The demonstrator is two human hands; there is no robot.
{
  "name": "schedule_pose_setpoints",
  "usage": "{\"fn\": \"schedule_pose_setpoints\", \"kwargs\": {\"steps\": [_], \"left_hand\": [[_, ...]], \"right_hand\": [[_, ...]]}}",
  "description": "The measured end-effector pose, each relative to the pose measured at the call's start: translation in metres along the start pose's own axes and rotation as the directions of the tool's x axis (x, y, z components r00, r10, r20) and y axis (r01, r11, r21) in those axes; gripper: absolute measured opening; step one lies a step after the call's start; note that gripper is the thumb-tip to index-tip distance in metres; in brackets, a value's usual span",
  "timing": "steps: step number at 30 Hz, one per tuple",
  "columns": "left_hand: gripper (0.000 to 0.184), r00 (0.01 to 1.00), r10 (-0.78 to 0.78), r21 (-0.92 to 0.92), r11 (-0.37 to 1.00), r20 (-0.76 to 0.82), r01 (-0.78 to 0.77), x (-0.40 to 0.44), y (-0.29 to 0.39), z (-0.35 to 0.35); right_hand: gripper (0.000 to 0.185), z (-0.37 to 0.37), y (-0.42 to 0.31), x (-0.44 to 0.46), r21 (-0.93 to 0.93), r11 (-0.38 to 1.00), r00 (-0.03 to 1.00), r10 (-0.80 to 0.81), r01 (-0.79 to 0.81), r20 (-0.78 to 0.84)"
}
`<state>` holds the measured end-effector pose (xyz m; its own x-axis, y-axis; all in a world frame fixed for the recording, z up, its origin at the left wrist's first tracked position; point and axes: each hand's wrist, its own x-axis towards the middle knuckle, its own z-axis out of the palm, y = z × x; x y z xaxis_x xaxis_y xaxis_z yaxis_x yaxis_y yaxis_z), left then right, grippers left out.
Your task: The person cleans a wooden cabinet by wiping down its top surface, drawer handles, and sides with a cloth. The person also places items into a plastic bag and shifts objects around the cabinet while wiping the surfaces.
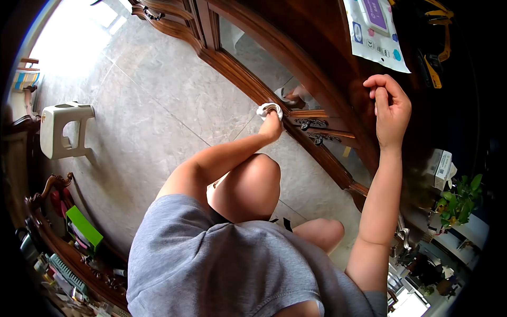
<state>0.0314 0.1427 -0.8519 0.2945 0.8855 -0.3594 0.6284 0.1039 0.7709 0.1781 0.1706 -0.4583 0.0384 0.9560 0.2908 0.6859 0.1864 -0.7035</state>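
My left hand [271, 127] is closed on a white cloth or wipe [262, 110], which it presses against the lower wooden frame [248, 79] of a dark brown cabinet. A glass pane [253, 50] sits just above, with a faint reflection of the hand in it. My right hand [391, 111] hangs over the dark cabinet top, its fingers curled in and the thumb near them; nothing shows in it. Just beyond its fingertips lies a white and purple pack of wipes [375, 39].
Metal-handled drawers [322, 132] are beside my left hand. A white plastic stool [66, 129] stands on the grey tiled floor [153, 95] at left. Yellow and black tools [434, 68], a small box [441, 168] and a green plant [463, 201] are at right.
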Motion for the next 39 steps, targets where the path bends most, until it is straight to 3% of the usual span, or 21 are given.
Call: {"fn": "schedule_pose_setpoints", "kwargs": {"steps": [2,3,4,5,6,7,9,11,13,15,16,19,21,25,27,29,30,31,33,39], "left_hand": [[0.038,0.974,-0.137,-0.017,0.99,0.181,0.142,0.017,0.001,-0.044],[0.035,0.962,-0.272,-0.212,0.941,-0.01,0.264,0.021,-0.004,-0.061],[0.037,0.919,-0.391,-0.336,0.874,-0.053,0.352,0.03,-0.013,-0.085],[0.041,0.889,-0.415,-0.426,0.851,-0.193,0.305,0.043,-0.028,-0.104],[0.045,0.853,-0.357,-0.514,0.849,-0.38,0.126,0.05,-0.044,-0.121],[0.048,0.788,-0.29,-0.456,0.89,-0.544,0.013,0.042,-0.03,-0.154],[0.032,0.476,0.069,-0.057,0.968,-0.877,-0.246,0.062,-0.034,-0.185],[0.03,0.682,0.103,-0.012,0.987,-0.724,-0.162,0.073,-0.023,-0.219],[0.041,0.628,0.16,0.109,0.987,-0.762,-0.12,0.084,-0.023,-0.198],[0.059,0.695,0.113,0.149,0.989,-0.71,-0.009,0.087,-0.029,-0.158],[0.072,0.791,0.08,0.152,0.988,-0.607,0.018,0.076,-0.021,-0.139],[0.071,0.844,0.048,0.051,0.998,-0.533,-0.024,0.03,0.023,-0.078],[0.057,0.957,-0.026,-0.128,0.992,-0.289,-0.012,0.002,0.052,-0.064],[0.043,0.992,0.026,-0.464,0.882,-0.126,-0.082,0.003,0.054,-0.024],[0.033,0.998,-0.012,-0.473,0.881,-0.061,-0.018,0.006,0.058,-0.038],[0.024,0.987,-0.127,-0.813,0.562,0.101,0.156,-0.007,0.08,-0.064],[0.039,0.979,-0.081,-0.872,0.446,0.187,0.203,0.002,0.073,-0.065],[0.029,0.992,-0.084,-0.927,0.358,0.091,0.115,-0.005,0.084,-0.08],[0.018,0.977,-0.2,-0.962,0.245,0.072,0.121,-0.031,0.123,-0.141],[0.015,0.884,-0.244,-0.915,0.171,-0.398,-0.365,0.006,0.108,-0.22]], "right_hand": [[0.019,-0.002,0.002,-0.001,0.027,1.0,1.0,0.006,-0.006,0.015],[0.019,-0.003,0.002,-0.002,0.027,1.0,1.0,0.008,-0.008,0.012],[0.019,-0.004,0.003,-0.002,0.035,0.998,0.999,0.044,-0.044,0.024],[0.019,-0.005,0.003,-0.003,0.042,0.996,0.996,0.08,-0.081,0.035],[0.019,-0.002,0.003,-0.001,0.029,1.0,1.0,0.002,-0.002,0.015],[0.019,-0.001,0.004,-0.001,0.027,1.0,1.0,0.01,-0.01,0.012],[0.019,-0.001,0.003,0.0,-0.005,1.0,1.0,-0.007,0.007,-0.002],[0.019,0.0,0.003,0.0,-0.021,1.0,1.0,-0.009,0.009,-0.006],[0.019,0.0,0.002,-0.001,-0.024,0.999,1.0,-0.023,0.023,-0.011],[0.018,0.0,0.002,-0.001,-0.023,1.0,1.0,-0.012,0.012,-0.011],[0.018,0.0,0.003,0.0,-0.021,1.0,1.0,-0.007,0.006,-0.01],[0.018,0.0,0.004,0.0,-0.035,0.999,1.0,-0.018,0.018,-0.01],[0.018,-0.001,0.004,-0.001,-0.033,0.999,1.0,0.0,-0.001,-0.004],[0.019,0.0,0.004,-0.001,-0.009,1.0,1.0,0.005,-0.005,-0.013],[0.018,0.0,0.002,-0.001,-0.013,1.0,1.0,0.0,-0.001,-0.012],[0.018,-0.001,0.002,-0.001,-0.018,1.0,1.0,0.005,-0.005,-0.014],[0.018,-0.001,0.003,-0.001,-0.022,1.0,1.0,-0.011,0.011,-0.01],[0.018,-0.002,0.004,-0.001,-0.027,0.999,1.0,-0.026,0.026,-0.006],[0.017,-0.002,0.003,0.0,-0.024,0.999,0.999,-0.039,0.039,-0.009],[0.017,0.0,0.003,-0.001,-0.056,0.996,0.997,-0.071,0.07,-0.015]]}}
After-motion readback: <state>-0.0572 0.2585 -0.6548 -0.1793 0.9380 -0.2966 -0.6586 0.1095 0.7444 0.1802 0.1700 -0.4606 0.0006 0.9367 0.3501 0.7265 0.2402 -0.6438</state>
